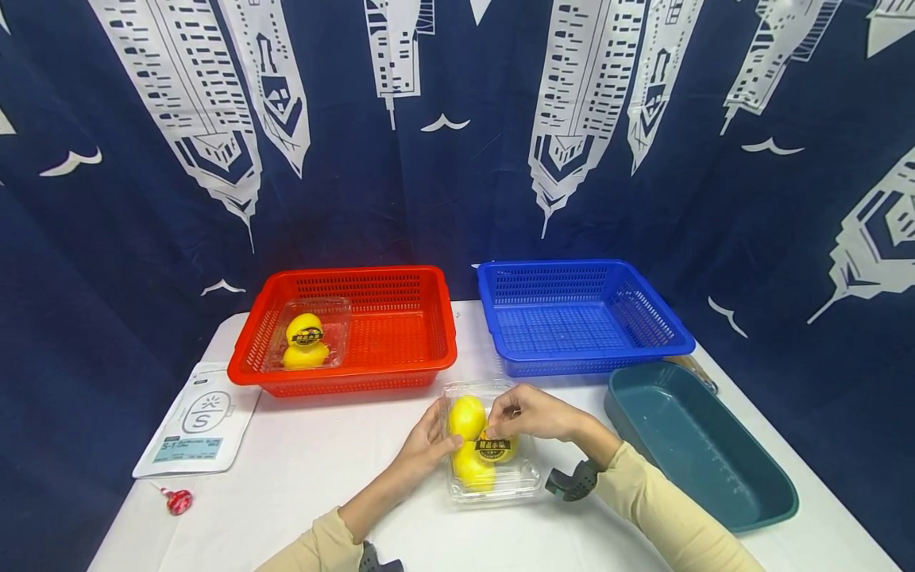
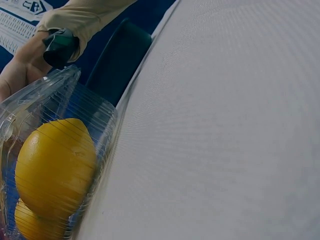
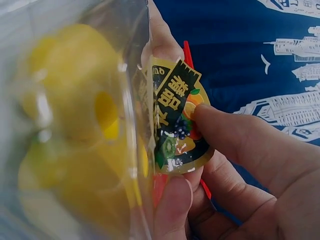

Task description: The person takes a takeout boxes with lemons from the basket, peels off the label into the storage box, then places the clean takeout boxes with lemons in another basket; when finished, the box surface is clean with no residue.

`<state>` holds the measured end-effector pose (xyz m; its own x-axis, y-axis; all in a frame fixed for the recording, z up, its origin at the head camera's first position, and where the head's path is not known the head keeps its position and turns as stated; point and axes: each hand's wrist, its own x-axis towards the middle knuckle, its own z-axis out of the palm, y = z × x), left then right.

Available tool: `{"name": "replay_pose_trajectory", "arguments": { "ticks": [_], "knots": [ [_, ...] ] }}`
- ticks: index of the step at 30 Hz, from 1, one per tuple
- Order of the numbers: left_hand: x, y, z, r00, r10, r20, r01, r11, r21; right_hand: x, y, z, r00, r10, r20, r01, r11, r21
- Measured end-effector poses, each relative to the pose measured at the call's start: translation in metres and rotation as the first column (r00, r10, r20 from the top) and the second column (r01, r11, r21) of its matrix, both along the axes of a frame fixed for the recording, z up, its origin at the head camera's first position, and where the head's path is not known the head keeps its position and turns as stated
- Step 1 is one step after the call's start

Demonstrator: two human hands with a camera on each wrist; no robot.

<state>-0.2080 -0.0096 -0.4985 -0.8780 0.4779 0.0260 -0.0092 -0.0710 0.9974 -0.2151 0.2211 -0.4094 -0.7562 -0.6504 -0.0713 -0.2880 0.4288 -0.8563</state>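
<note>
A clear plastic clamshell box point(image 1: 525, 483) holding several lemons point(image 1: 473, 469) sits on the white table in the head view. My left hand point(image 1: 425, 446) grips its left side, thumb over the lid. At the lid, my right hand point(image 1: 532, 413) pinches a black and gold fruit sticker point(image 1: 493, 450). The right wrist view shows that sticker point(image 3: 177, 120) close up, one edge against the plastic and the other between fingertips. Through the ribbed wall in the left wrist view, a lemon point(image 2: 56, 165) shows large.
A red basket point(image 1: 343, 379) at the back left contains another stickered lemon box point(image 1: 341, 318). Beside it stands a blue basket point(image 1: 586, 362). A dark green tub point(image 1: 704, 445) lies at right. A white packet point(image 1: 203, 425) and a red lollipop point(image 1: 179, 501) are at left.
</note>
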Motion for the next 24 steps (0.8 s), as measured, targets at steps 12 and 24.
{"name": "replay_pose_trajectory", "arguments": {
  "ticks": [12,24],
  "knots": [
    [-0.0043,0.0002,0.0001,1.000,0.007,-0.014,-0.007,1.000,-0.001,-0.0022,0.0019,0.0015,0.999,-0.022,0.025,0.022,1.000,-0.021],
    [0.0008,0.0011,-0.0019,1.000,0.014,0.006,-0.014,1.000,0.004,0.0003,0.0039,-0.0039,0.998,-0.015,0.059,0.018,0.998,-0.055]
  ]
}}
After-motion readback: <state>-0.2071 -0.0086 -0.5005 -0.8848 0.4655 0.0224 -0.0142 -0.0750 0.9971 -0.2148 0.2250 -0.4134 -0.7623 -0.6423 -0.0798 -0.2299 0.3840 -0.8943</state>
